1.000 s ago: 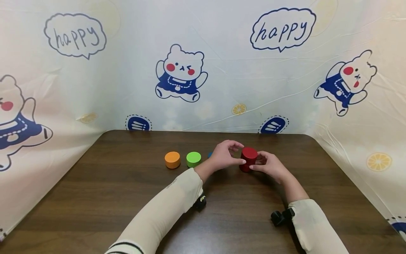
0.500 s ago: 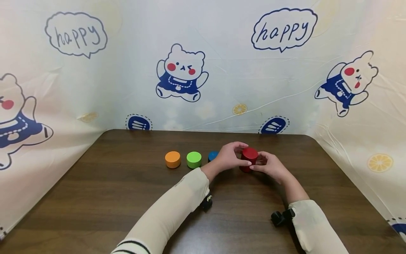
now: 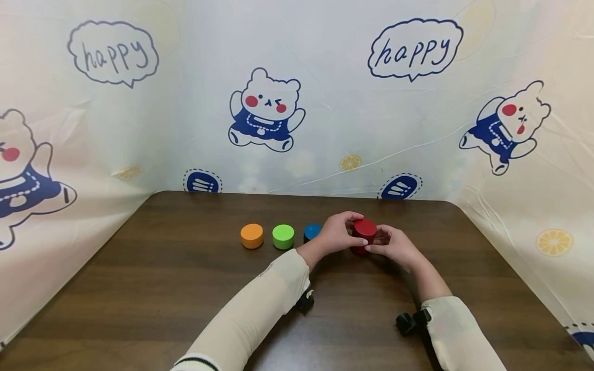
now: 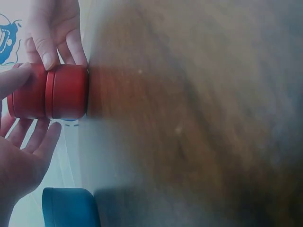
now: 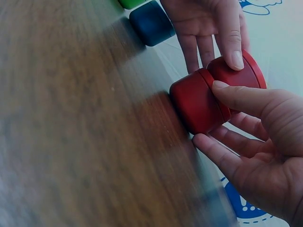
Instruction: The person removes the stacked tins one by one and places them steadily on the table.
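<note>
Two red cylinders stand stacked, one on the other, at the right of the table. My left hand (image 3: 336, 233) holds the upper red cylinder (image 3: 365, 227) from its left side, the thumb in front and fingers behind. From the right, my right hand (image 3: 394, 246) grips the lower red cylinder (image 5: 199, 101), its thumb lying near the seam between the two. In the left wrist view the upper cylinder (image 4: 29, 94) and lower cylinder (image 4: 70, 92) line up closely, and the lower one sits on the wooden surface. A blue cylinder (image 3: 312, 232) stands just left of my left hand, partly hidden by it.
A green cylinder (image 3: 283, 237) and an orange cylinder (image 3: 252, 236) stand in a row to the left of the blue one. The brown wooden table (image 3: 162, 288) ends at a printed curtain (image 3: 185, 113) behind and at both sides. Black wrist cameras (image 3: 408, 323) hang under both sleeves.
My left hand has moved a little to the right and closed in around the upper red cylinder, uncovering more of the blue cylinder. My right hand has stayed at the stack.
</note>
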{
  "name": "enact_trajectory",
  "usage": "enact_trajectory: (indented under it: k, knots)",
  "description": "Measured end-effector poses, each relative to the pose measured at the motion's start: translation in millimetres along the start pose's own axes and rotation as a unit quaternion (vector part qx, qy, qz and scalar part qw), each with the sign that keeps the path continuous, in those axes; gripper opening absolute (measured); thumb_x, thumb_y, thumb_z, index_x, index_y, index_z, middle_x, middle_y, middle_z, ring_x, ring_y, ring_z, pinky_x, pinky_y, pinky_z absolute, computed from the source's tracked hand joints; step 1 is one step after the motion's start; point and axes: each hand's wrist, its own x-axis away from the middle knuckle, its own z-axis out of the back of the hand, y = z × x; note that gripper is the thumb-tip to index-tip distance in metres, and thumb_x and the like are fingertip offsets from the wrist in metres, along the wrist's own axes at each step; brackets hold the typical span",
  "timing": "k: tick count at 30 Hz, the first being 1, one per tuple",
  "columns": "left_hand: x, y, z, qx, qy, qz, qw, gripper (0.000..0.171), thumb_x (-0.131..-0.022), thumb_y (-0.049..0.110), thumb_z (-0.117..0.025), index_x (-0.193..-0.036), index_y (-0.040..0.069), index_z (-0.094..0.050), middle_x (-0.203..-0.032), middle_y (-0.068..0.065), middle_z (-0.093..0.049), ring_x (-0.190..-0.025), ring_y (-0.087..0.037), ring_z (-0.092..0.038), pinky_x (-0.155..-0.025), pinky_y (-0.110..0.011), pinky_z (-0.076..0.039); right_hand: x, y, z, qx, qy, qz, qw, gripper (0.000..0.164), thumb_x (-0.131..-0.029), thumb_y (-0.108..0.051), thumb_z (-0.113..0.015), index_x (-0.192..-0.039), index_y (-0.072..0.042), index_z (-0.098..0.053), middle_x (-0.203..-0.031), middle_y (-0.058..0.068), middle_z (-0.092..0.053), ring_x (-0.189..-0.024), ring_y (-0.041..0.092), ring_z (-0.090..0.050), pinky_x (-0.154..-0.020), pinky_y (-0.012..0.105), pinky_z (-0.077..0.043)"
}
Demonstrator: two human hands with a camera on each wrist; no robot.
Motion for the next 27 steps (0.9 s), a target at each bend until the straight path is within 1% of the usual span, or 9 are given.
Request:
enact_trajectory:
  k: [3,8,17,21,27]
  knots:
    - [0.4,-0.9,-0.8,-0.005,0.008,0.009,0.9999,0.061,-0.077,0.022,-0.085,-0.131,0.014,-0.058,-0.123,-0.001,-0.062,-0.106,-0.015,-0.061,-0.083,-0.024,-0.053,0.0,2.8,-0.6,0.002,0.001,0.003,1.0,0.053,-0.085,-0.013,-0.076,-0.129,0.004,-0.051,-0.123,0.021,-0.06,-0.108,0.031,-0.061,-0.092,0.037,-0.053]
    - [1.6,-1.5,0.8,-0.008,0.02,0.016,0.9996,0.06,-0.076,0.023,-0.085,-0.13,0.014,-0.059,-0.122,-0.001,-0.063,-0.105,-0.015,-0.061,-0.084,-0.025,-0.054,-1.1,4.8,-1.2,-0.001,-0.001,0.007,1.0,0.055,-0.085,-0.013,-0.076,-0.13,0.005,-0.05,-0.123,0.022,-0.06,-0.108,0.032,-0.061,-0.091,0.038,-0.053]
    - [3.2,-2.2,4.9,-0.002,0.018,0.012,0.9998,0.059,-0.076,0.02,-0.086,-0.129,0.014,-0.06,-0.121,0.0,-0.063,-0.104,-0.015,-0.061,-0.084,-0.023,-0.053,-1.7,3.8,-0.9,0.008,0.0,0.002,1.0,0.055,-0.086,-0.014,-0.076,-0.131,0.004,-0.05,-0.124,0.023,-0.06,-0.11,0.033,-0.061,-0.093,0.039,-0.052]
    - [5.4,-1.6,6.3,0.0,0.018,0.01,0.9998,0.059,-0.075,0.02,-0.086,-0.128,0.014,-0.06,-0.12,0.0,-0.063,-0.103,-0.015,-0.061,-0.084,-0.023,-0.054,-2.0,5.1,-0.9,0.009,0.0,0.007,1.0,0.054,-0.086,-0.013,-0.076,-0.13,0.005,-0.05,-0.123,0.023,-0.06,-0.11,0.033,-0.061,-0.092,0.039,-0.052]
    - [8.6,-0.9,8.7,0.002,0.018,0.009,0.9998,0.059,-0.075,0.019,-0.086,-0.128,0.013,-0.06,-0.119,0.0,-0.063,-0.102,-0.015,-0.061,-0.083,-0.023,-0.054,-0.4,3.2,-0.4,0.004,-0.002,0.001,1.0,0.055,-0.086,-0.014,-0.075,-0.132,0.005,-0.05,-0.125,0.023,-0.058,-0.111,0.034,-0.06,-0.093,0.04,-0.052]
